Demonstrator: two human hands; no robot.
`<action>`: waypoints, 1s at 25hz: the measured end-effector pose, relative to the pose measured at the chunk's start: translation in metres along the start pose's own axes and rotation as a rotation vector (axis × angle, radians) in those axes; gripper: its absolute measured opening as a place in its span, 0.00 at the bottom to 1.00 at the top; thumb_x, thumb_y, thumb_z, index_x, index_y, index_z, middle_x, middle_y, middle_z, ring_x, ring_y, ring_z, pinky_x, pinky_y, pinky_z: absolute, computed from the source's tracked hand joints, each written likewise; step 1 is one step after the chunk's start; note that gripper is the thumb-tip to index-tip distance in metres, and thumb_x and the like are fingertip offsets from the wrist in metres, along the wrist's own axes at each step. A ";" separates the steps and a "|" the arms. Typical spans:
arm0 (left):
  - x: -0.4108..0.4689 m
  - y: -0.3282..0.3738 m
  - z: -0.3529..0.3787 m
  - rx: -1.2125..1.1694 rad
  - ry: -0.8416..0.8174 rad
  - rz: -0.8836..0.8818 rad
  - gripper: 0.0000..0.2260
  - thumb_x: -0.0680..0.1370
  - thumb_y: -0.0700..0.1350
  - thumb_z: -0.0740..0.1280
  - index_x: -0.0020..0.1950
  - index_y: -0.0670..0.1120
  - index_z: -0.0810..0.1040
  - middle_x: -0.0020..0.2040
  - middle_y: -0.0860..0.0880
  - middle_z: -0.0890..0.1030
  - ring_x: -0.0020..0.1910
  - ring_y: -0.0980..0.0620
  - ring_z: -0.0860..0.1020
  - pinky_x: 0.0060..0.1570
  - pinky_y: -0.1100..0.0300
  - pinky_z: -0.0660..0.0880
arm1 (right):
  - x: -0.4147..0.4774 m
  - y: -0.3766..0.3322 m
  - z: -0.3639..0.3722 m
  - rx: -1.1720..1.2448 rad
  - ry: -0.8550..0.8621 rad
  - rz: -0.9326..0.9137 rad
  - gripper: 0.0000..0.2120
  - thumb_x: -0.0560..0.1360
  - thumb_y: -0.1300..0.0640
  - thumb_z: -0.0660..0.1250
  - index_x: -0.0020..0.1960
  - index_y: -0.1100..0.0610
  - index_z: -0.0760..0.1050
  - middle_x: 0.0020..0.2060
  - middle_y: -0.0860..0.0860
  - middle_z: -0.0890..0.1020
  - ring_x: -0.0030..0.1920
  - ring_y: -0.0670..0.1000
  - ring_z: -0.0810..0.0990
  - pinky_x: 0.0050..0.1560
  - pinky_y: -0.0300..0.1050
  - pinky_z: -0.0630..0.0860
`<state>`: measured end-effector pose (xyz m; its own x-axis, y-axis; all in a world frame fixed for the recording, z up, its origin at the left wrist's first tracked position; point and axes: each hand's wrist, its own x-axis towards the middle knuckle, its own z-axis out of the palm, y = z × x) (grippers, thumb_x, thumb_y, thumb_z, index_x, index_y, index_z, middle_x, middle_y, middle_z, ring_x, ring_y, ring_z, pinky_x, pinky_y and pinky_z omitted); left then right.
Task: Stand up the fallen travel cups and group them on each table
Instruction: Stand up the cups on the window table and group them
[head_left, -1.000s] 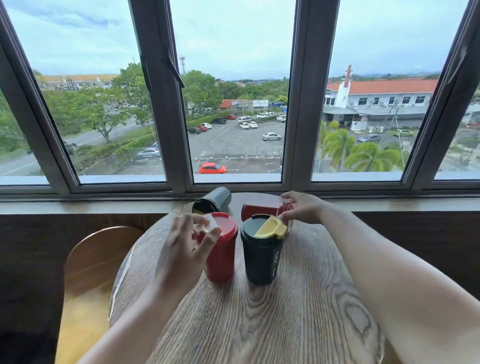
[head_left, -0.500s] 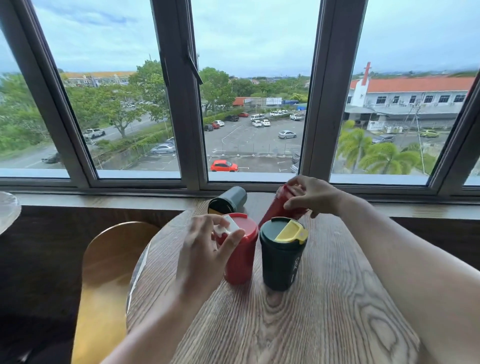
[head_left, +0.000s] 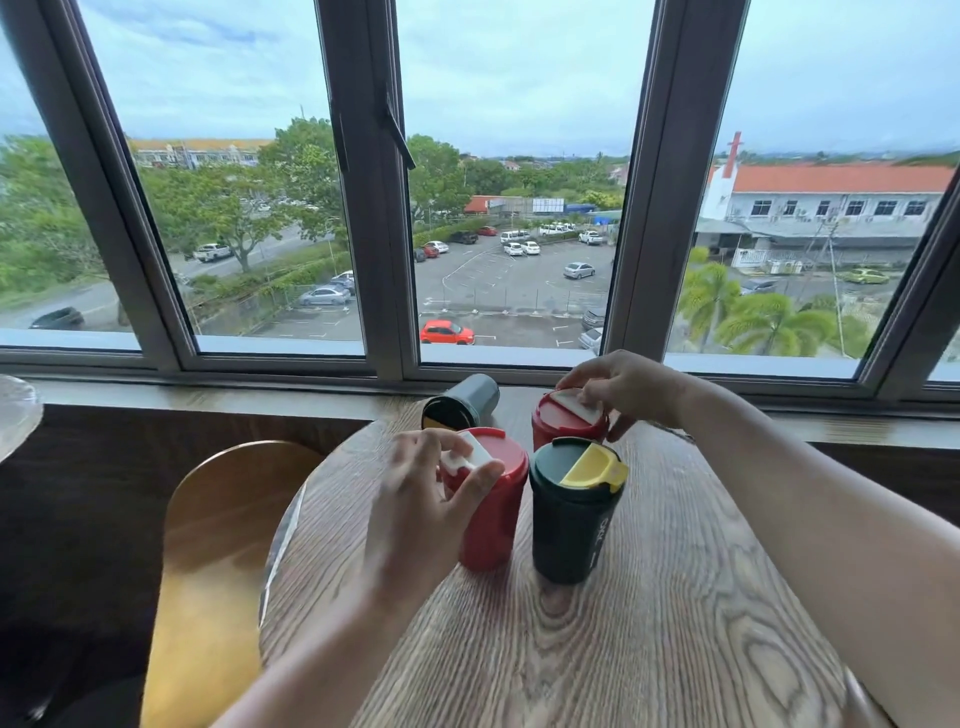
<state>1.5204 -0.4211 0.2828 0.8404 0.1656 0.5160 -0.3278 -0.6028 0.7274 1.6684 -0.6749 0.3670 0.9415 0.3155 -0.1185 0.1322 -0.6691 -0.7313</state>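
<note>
While the right hand (head_left: 621, 387) sits on top of the rear red cup (head_left: 569, 418), its fingers (head_left: 592, 397) are curled over the lid, pressing near the white flap; grip from above looks meant to steady it upright on the surface (head_left: 597, 649). Whether the base is fully seated can't be told, it's hidden behind the dark green cup (head_left: 574, 512).

Dark green cup as landmark: upright, yellow flap on lid, roughly mid-surface. Front red cup (head_left: 491, 501) stands just beside it on its left, nearly touching. Rear red cup is right behind it, toward the window. Grey-green cup (head_left: 460, 402) lies on its side behind and left of it, near the surface's far edge by the sill, lid end facing the camera.

Left hand (head_left: 431, 499) is at the front red cup's lid: thumb and fingers half closed around the rim and white flap, a loose hold, probably bracing it so nothing tips while the neighbour goes down.

Judgement: three cups clustered tight, one fallen cup left. Next reach likely goes to the grey-green one; either hand has to let go first.
</note>
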 end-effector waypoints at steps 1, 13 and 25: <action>0.000 0.000 0.000 -0.001 -0.001 0.002 0.18 0.72 0.70 0.66 0.53 0.60 0.76 0.55 0.60 0.74 0.50 0.64 0.78 0.46 0.57 0.78 | 0.000 0.000 0.003 0.010 0.024 -0.012 0.17 0.80 0.64 0.61 0.61 0.53 0.84 0.59 0.57 0.79 0.52 0.60 0.82 0.37 0.50 0.84; 0.131 -0.068 0.020 0.246 -0.274 -0.400 0.40 0.73 0.69 0.69 0.77 0.47 0.67 0.71 0.40 0.77 0.70 0.40 0.75 0.67 0.46 0.73 | 0.003 0.013 0.014 -0.017 0.115 -0.005 0.18 0.82 0.60 0.60 0.66 0.48 0.82 0.57 0.57 0.82 0.53 0.60 0.82 0.35 0.48 0.85; 0.196 -0.041 0.020 0.282 -0.430 -0.157 0.40 0.68 0.63 0.77 0.74 0.50 0.68 0.63 0.44 0.81 0.58 0.42 0.80 0.57 0.49 0.81 | -0.001 0.018 0.019 0.017 0.163 -0.008 0.17 0.82 0.59 0.60 0.67 0.49 0.81 0.53 0.59 0.84 0.53 0.63 0.83 0.36 0.50 0.85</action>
<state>1.7071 -0.3798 0.3451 0.9904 -0.0279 0.1357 -0.1046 -0.7927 0.6006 1.6643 -0.6743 0.3415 0.9785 0.2064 -0.0032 0.1358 -0.6553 -0.7430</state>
